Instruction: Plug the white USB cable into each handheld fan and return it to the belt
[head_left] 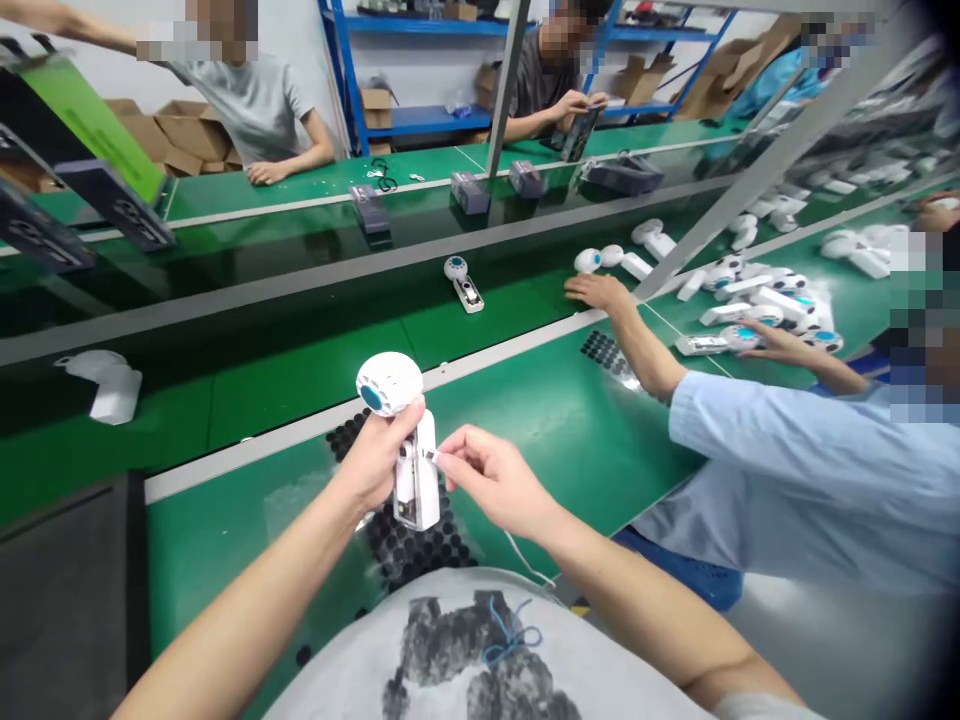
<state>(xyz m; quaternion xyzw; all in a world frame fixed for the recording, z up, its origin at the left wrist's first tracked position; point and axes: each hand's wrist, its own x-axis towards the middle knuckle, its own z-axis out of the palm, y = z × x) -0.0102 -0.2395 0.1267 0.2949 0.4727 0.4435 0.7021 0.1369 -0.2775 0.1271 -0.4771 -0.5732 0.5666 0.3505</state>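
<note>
A white device (424, 480) with a round head and a blue disc is held upright by my left hand (375, 455), which is wrapped round its neck. The open side of its handle shows parts inside. Close to the handle's right side, my right hand (491, 480) pinches a small cable plug (433, 456). The plug points at the handle; whether it touches cannot be made out. A white cable (529, 562) hangs below my right hand. Under the device lie sheets of round black pads (420, 555) on the green table (225, 570).
Beyond the table edge, a green conveyor (315, 350) carries an open white device (466, 285) and another (112, 385) at left. A co-worker's arms (645, 340) reach in from the right, near piled white devices (787, 300). A grey post (750, 190) slants there.
</note>
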